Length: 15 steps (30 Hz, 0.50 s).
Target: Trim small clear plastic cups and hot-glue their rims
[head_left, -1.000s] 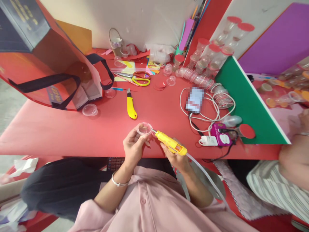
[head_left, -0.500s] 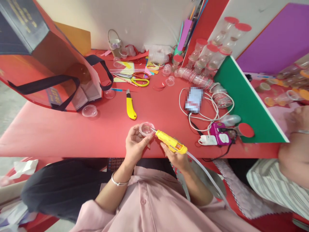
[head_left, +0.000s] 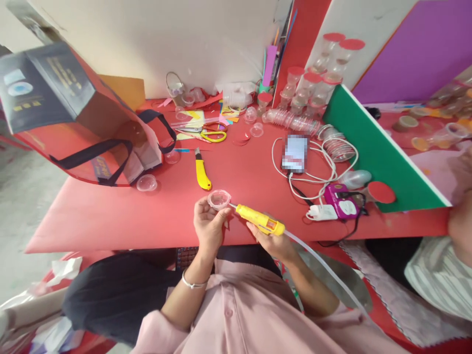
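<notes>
My left hand (head_left: 209, 222) is closed on a small clear plastic cup (head_left: 219, 199), its round rim facing up toward me. A yellow hot glue gun (head_left: 258, 218) sits in my right hand (head_left: 268, 241), with a long translucent glue stick (head_left: 317, 256) trailing from its back end. The gun's metal nozzle is at the right side of the cup's rim; whether it touches I cannot tell. Beyond my left hand lies a yellow utility knife (head_left: 201, 172), blade pointing away. Scissors (head_left: 210, 132) with red and yellow handles rest on paper scraps farther back.
A large red bag (head_left: 110, 128) stands at the left, a clear cup (head_left: 146, 183) beside it. Rightward are a phone (head_left: 295, 153), looped white cables, a purple power adapter (head_left: 341, 202) and a green divider (head_left: 379, 152). Red-capped clear containers (head_left: 311, 86) stand behind. Another person's arm (head_left: 460, 206) is far right.
The camera view has shifted, so the table's contents sit differently in the picture. The glue gun's nozzle has stayed near the cup's right rim, and both hands keep their holds.
</notes>
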{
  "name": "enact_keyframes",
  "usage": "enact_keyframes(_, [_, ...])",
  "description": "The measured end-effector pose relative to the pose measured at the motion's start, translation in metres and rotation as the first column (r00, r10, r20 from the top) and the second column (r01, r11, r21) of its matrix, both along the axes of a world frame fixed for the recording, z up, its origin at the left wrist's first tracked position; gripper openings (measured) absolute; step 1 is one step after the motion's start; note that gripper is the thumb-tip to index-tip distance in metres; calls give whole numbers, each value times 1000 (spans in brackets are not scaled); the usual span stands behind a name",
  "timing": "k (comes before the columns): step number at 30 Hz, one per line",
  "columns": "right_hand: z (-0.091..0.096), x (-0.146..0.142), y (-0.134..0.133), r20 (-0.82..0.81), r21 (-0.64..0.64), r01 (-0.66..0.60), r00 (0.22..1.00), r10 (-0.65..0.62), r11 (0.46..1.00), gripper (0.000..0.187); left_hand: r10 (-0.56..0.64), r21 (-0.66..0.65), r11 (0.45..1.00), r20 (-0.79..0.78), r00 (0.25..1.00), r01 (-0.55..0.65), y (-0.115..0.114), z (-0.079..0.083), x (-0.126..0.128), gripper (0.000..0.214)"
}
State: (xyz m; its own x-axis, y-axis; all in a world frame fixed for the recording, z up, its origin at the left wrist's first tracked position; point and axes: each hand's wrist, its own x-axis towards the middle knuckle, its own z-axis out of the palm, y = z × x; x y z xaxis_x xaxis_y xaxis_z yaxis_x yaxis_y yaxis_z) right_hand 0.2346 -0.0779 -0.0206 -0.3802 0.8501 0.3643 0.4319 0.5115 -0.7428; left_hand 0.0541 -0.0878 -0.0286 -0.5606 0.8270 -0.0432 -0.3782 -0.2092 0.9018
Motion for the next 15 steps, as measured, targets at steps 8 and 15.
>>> enact_keyframes(8, [-4,-2,-4,-141,-291,36,987,-80,956,20,55,-36,998,-144,988,-60,-2,2,3,50])
enact_keyframes(15, [-14,-3,-3,-98,-286,162,976,-197,944,23,4,-17,1000,-174,985,-7,-5,3,2,46])
